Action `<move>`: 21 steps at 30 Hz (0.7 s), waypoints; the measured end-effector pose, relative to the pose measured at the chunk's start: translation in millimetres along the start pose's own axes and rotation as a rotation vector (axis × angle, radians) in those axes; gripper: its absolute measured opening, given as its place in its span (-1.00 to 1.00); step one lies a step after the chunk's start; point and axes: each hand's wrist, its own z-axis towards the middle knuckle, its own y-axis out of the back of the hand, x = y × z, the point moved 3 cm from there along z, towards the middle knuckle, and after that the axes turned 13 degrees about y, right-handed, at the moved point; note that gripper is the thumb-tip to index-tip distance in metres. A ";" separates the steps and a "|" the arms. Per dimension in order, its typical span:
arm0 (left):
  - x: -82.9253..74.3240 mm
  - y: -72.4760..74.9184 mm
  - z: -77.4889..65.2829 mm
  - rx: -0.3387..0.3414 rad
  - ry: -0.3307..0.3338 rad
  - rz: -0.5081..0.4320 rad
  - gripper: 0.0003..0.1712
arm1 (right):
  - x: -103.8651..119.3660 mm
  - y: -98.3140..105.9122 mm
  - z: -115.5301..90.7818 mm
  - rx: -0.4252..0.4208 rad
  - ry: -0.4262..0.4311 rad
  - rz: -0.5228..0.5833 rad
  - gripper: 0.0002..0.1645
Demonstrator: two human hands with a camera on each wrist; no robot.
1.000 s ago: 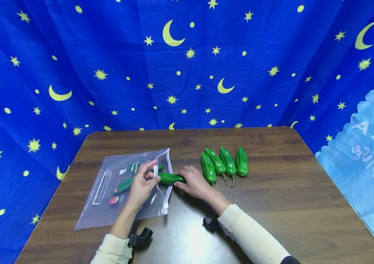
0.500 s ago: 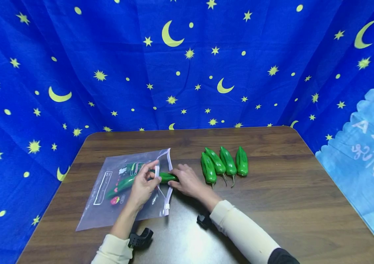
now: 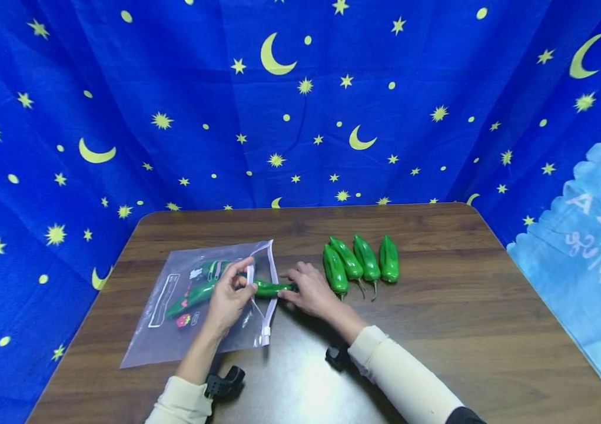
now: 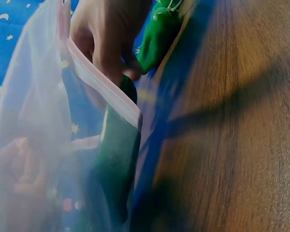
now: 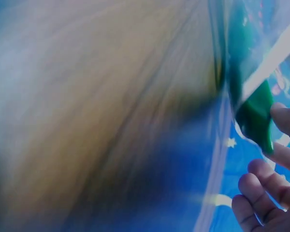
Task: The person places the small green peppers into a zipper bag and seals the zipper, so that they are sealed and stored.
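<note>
A clear zip bag with a white slider edge lies on the left half of the table, its mouth facing right. My left hand pinches the upper lip of that mouth between thumb and fingers. A glossy green pepper lies partly inside the mouth, its outer end sticking out. My right hand holds this end with thumb and forefinger, while the other fingers are loosely bent in the right wrist view. Deeper in the bag, green shapes show through the printed plastic; the left hand partly hides them.
Several green peppers lie side by side just right of my right hand. The brown wooden table ends at a blue star-and-moon curtain. A light-blue cloth hangs at the right.
My right hand first moved left with the pepper, into the bag's mouth, then came back slightly right. Green inside the bag now reaches farther left. My left hand stayed nearly still.
</note>
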 end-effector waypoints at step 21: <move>2.4 0.9 -0.2 -0.026 -0.004 0.055 -0.32 | -54.6 68.2 -70.1 -0.350 -0.284 -0.031 -0.56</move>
